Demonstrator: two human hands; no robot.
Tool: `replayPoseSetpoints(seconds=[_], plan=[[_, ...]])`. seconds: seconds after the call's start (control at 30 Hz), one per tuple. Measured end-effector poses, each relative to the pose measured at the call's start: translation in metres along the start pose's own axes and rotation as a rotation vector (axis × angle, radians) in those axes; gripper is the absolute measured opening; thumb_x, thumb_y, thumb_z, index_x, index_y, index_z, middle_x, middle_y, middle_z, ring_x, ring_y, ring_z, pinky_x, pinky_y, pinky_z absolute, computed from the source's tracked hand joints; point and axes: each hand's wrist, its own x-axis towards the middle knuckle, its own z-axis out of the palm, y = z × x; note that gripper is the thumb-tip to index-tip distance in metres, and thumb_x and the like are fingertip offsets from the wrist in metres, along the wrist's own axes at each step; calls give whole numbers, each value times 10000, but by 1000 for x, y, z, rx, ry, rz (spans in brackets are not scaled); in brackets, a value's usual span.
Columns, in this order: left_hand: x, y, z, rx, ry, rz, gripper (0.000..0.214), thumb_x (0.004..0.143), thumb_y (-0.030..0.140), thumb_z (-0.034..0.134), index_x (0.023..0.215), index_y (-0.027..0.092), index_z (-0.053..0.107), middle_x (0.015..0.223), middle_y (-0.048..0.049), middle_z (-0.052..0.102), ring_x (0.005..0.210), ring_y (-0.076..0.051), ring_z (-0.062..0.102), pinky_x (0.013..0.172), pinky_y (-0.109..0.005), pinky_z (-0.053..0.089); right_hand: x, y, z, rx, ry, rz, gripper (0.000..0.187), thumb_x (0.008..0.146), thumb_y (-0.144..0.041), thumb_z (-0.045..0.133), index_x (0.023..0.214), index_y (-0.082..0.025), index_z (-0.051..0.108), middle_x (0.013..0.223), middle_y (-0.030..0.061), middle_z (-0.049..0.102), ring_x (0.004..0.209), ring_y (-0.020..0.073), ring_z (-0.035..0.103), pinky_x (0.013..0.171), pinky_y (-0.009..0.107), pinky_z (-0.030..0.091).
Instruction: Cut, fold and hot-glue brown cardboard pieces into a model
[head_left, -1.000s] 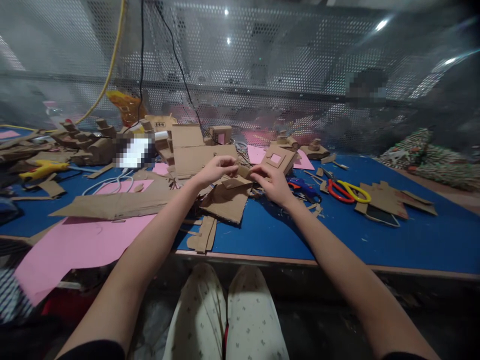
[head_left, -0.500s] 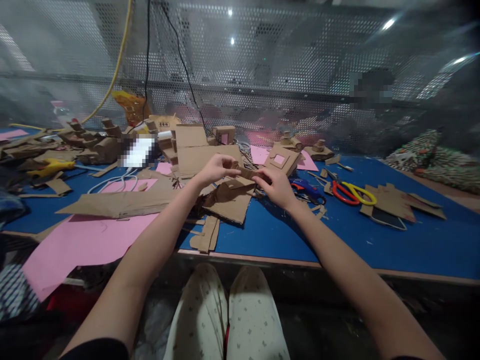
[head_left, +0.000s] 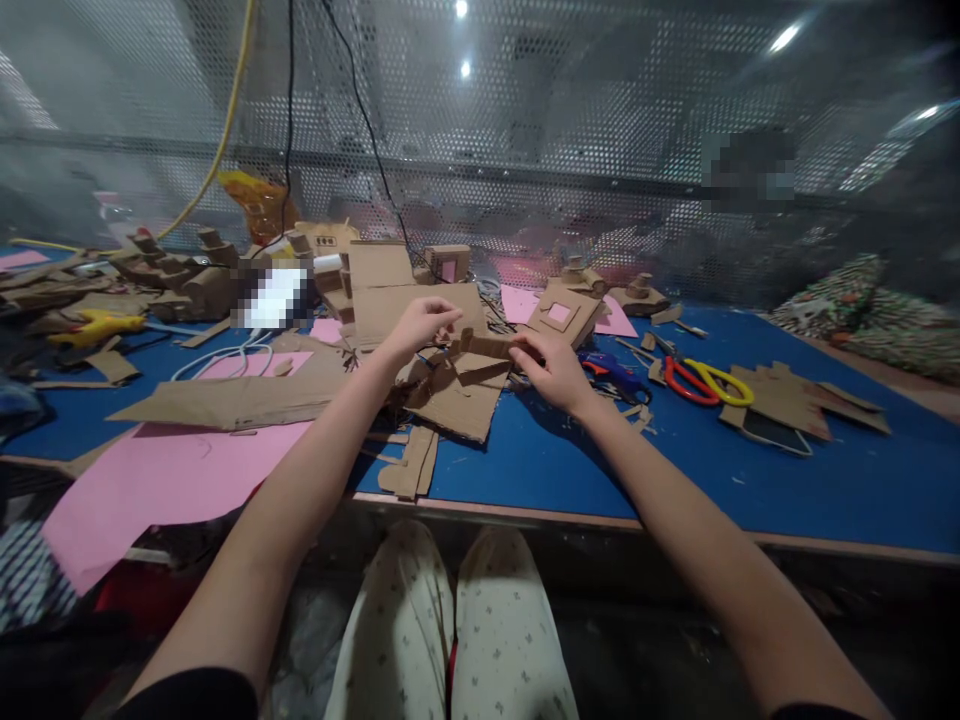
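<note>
My right hand point(head_left: 551, 368) pinches the right end of a narrow bent cardboard strip point(head_left: 486, 347) between thumb and fingers. Just past the strip's left end is my left hand point(head_left: 424, 325), its fingers bent and slightly apart, holding nothing that I can see. Under the strip lies a larger cardboard piece point(head_left: 461, 405) with a rough cut edge. Right behind the hands stands a folded cardboard panel point(head_left: 382, 265). A cardboard piece with a square window point(head_left: 571, 308) leans beyond my right hand, backed by pink paper.
Right of my hands lie a blue glue gun point(head_left: 615, 375), scissors with red and yellow handles point(head_left: 709, 383) and cardboard scraps point(head_left: 780, 395). Pink paper point(head_left: 195, 480) hangs over the front edge at left. A yellow glue gun point(head_left: 94, 328) and white cable point(head_left: 225, 360) lie farther left.
My left hand has let go of the cardboard strip and drawn back up and to the left. The right hand keeps its grip, almost in place.
</note>
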Motion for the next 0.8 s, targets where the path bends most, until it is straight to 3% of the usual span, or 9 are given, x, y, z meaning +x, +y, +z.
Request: replayPoseSetpoints(seconds=[0.13, 0.23, 0.43, 0.6, 0.8], plan=[[1, -3, 0, 73, 68, -95, 15, 818, 130, 621, 825, 131, 608, 548, 40, 482, 461, -64, 433, 491, -218, 328, -2, -6, 5, 71, -188, -43, 231, 899, -326, 524, 936, -160, 680, 867, 69, 709, 711, 175, 598, 669, 287, 428], [1, -5, 1, 93, 48, -109, 98, 781, 115, 648, 869, 131, 609, 559, 43, 482, 470, -68, 437, 489, -216, 326, -4, -10, 8, 68, -272, -74, 214, 884, -302, 545, 931, -167, 704, 897, 70, 729, 707, 172, 610, 673, 287, 439], [3, -8, 2, 115, 34, -122, 145, 764, 130, 654, 900, 135, 602, 553, 44, 477, 474, -79, 436, 489, -218, 325, -7, -20, 15, 116, -295, -84, 213, 872, -267, 565, 953, -197, 749, 978, 69, 753, 845, 204, 664, 746, 315, 472], [2, -8, 3, 130, 22, -100, 162, 764, 123, 627, 923, 127, 598, 562, 42, 485, 482, -83, 443, 489, -218, 330, -7, -26, 24, 439, -262, 86, 196, 830, -337, 640, 906, -197, 753, 883, 52, 749, 791, 191, 660, 720, 317, 489], [-3, -6, 4, 127, 20, -64, 140, 749, 132, 635, 887, 124, 616, 604, 25, 531, 516, -87, 490, 505, -209, 335, -2, -21, 20, 833, -240, 258, 297, 746, -444, 748, 909, -197, 727, 849, 46, 742, 774, 170, 662, 708, 298, 501]])
